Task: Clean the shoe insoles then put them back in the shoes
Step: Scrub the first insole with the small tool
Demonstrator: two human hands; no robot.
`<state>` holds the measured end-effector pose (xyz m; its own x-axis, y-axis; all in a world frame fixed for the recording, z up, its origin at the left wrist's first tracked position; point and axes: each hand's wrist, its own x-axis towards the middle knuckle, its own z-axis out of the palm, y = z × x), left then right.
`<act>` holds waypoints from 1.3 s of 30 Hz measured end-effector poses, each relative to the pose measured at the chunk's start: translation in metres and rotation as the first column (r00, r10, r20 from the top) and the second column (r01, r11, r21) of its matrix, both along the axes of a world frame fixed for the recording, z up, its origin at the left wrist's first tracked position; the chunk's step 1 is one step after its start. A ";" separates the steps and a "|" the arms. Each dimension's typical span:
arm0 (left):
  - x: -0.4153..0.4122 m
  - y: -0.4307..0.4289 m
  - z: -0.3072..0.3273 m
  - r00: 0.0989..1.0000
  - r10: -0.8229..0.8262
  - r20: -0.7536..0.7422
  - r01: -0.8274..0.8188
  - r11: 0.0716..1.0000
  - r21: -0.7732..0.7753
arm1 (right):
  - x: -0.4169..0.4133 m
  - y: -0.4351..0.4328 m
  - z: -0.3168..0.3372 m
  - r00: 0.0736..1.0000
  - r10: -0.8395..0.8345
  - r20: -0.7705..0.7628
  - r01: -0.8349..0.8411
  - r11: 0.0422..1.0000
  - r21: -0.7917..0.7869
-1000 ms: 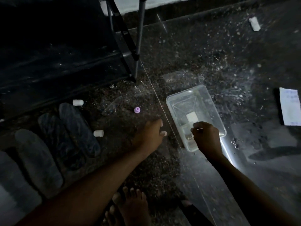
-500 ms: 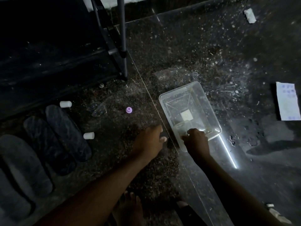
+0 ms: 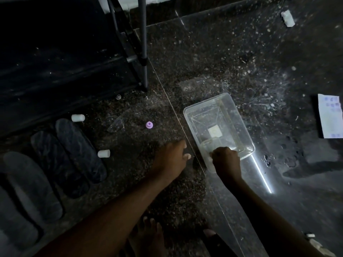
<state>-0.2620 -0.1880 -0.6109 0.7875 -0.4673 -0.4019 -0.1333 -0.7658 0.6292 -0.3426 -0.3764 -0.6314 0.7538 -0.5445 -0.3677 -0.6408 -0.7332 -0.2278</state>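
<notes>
While left hand point(image 3: 172, 158) rests beside it, grip untellable, right hand point(image 3: 225, 160) clamps near rim of clear rectangular plastic tub point(image 3: 230, 112).

Four insoles lie flat on the floor, side by side and all slanted the same way. The two farther along are dark, almost black with a faint sheen: one dark insole point(image 3: 80, 151) and its twin point(image 3: 57, 164), long edges nearly touching. Next comes a paler grey insole point(image 3: 33, 186), and another grey one point(image 3: 13, 219) is cut off by the picture's edge. Well apart from them sits a clear plastic tub point(image 3: 204, 102), upright, with the right hand point(image 3: 226, 162) clenched on its near rim.
</notes>
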 end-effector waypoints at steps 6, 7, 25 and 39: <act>0.007 0.011 0.004 1.000 0.002 0.002 -0.002 1.000 0.024 | 0.015 0.006 0.039 0.973 -0.143 0.180 0.109 0.976 0.188; 0.008 0.014 0.005 1.000 0.007 -0.002 -0.007 1.000 0.029 | 0.018 0.009 0.045 0.970 -0.141 0.199 0.099 0.974 0.206; 0.066 0.147 0.043 0.992 0.112 0.066 -0.117 0.990 0.080 | 0.104 0.128 0.073 0.959 -0.073 0.273 -0.115 0.783 0.611; 0.036 0.310 0.051 0.906 0.421 0.041 -0.422 0.906 0.037 | 0.139 0.287 0.078 0.977 0.052 0.207 -0.204 0.507 0.837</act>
